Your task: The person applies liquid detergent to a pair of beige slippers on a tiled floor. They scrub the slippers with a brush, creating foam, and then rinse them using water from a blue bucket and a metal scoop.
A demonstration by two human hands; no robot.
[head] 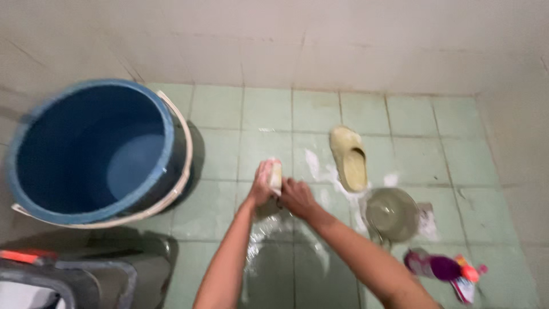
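Scene, big to small: pale green tiled floor [423,160], wet and soapy through the middle, foam streaks running toward its right side. Large round blue plastic bucket [94,151] with white handle stands at the floor's left edge by the wall; dark grey plastic bin [97,280] in the near-left corner. Round grey metal bowl [392,214] sits right of centre, cream rubber slipper [349,157] just behind it, purple-pink sachet packet [443,268] lying near the near-right edge. Left hand [262,184] fingers curled around a small pale cream slipper-like item [275,174], held just above the floor's centre; right hand [296,197] touches it from the side, fingers bent, exact grip unclear due to blur. Risks, my read: soapy item slips out of the wet grip; foam film makes the tiles slick underfoot; an elbow swing could knock the bowl or packet.
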